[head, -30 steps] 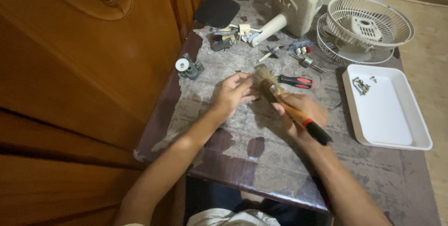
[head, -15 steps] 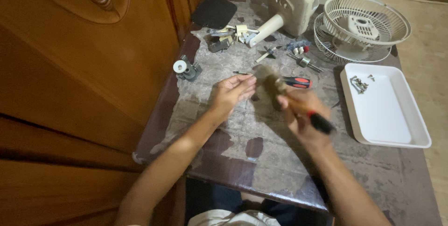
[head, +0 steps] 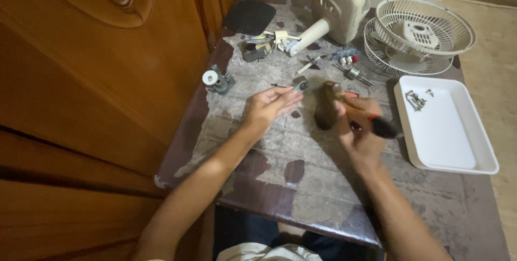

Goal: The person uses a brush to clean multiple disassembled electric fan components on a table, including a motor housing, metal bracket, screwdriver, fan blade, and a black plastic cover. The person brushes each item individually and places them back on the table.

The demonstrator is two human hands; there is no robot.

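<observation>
Worn and peeling, the dark tabletop (head: 301, 180) shows grey patches where its coating has flaked off, and it stands against a carved, glossy wooden panel (head: 102, 51) on the left.

Over its middle the right hand (head: 362, 131) is closed in a fist around the handle of a paintbrush (head: 344, 109); the handle is orange wood with a black end that sticks out past the hand toward the tray, and the dusty brown bristles, blurred, hang down just above the table. The left hand (head: 269, 107) lies half open, palm up, fingers loosely stretched toward the bristles; a small grey metal part (head: 301, 85) sits at its fingertips, though whether it is pinched or merely touched I cannot tell.

Just behind the brush a screwdriver (head: 351, 94) with a red and black grip lies mostly hidden. Farther back are small loose parts: a metal cylinder with a rod (head: 354, 72), a grey motor block with cream fittings (head: 258, 48), and a white spool on a grey bracket (head: 217, 79) near the left edge. A flat black pad (head: 249, 16) lies at the far corner, beside a beige plastic fan base (head: 336, 5) lying on its side. To the right two white wire fan grilles (head: 423, 32) are stacked, and a shallow white rectangular tray (head: 458, 153) holds a few screws (head: 416, 98).
</observation>
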